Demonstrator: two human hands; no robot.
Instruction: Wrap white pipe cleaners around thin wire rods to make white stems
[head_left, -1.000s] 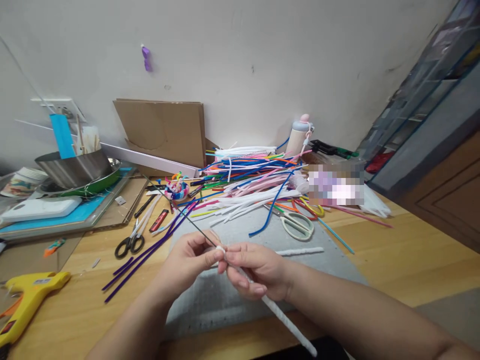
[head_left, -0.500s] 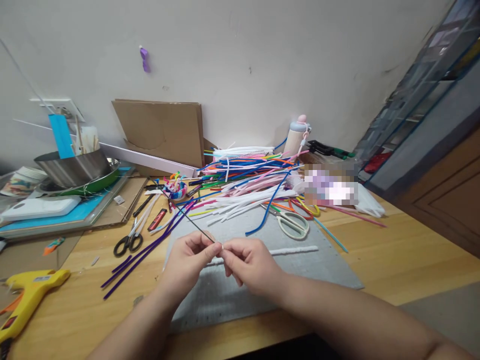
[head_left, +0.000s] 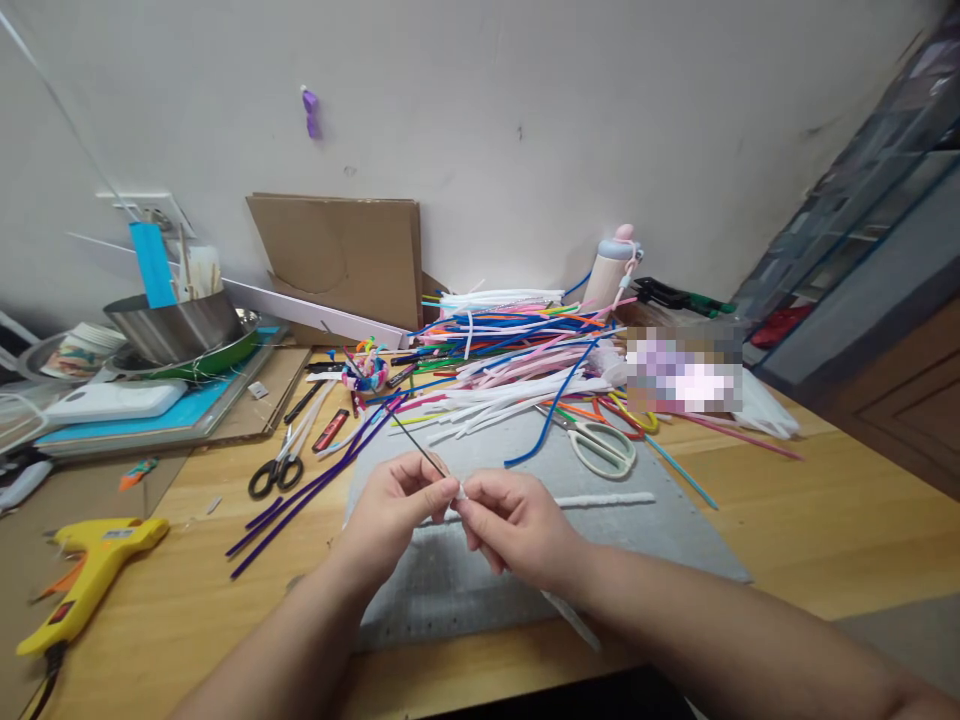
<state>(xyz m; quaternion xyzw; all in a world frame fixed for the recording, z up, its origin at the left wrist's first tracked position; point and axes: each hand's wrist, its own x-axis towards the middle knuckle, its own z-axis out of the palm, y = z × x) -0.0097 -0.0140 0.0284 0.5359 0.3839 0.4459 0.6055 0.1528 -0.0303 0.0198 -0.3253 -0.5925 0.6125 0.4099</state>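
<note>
My left hand (head_left: 401,510) pinches a thin dark green stick (head_left: 417,446), which points up and to the left. Fingertips of my right hand (head_left: 517,525) meet those of my left and are closed on a small white fuzzy piece (head_left: 460,492) at the stick's lower end. A white strip hangs below my right wrist (head_left: 571,618). Under both hands lies a grey mat (head_left: 442,590), with a long white fuzzy stem (head_left: 611,500) across it, partly hidden by my fingers.
Colourful fuzzy stems (head_left: 517,350) are heaped behind the mat, near white-handled scissors (head_left: 604,450). Leftward lie purple stems (head_left: 300,510), black-handled scissors (head_left: 276,475) and a yellow glue gun (head_left: 97,570). A bottle (head_left: 609,275) and cardboard (head_left: 341,260) stand at the back.
The whole view has shifted, so things appear farther right. The dark stick shows a shorter length and steeper slant. A white strip has come into view below my right wrist.
</note>
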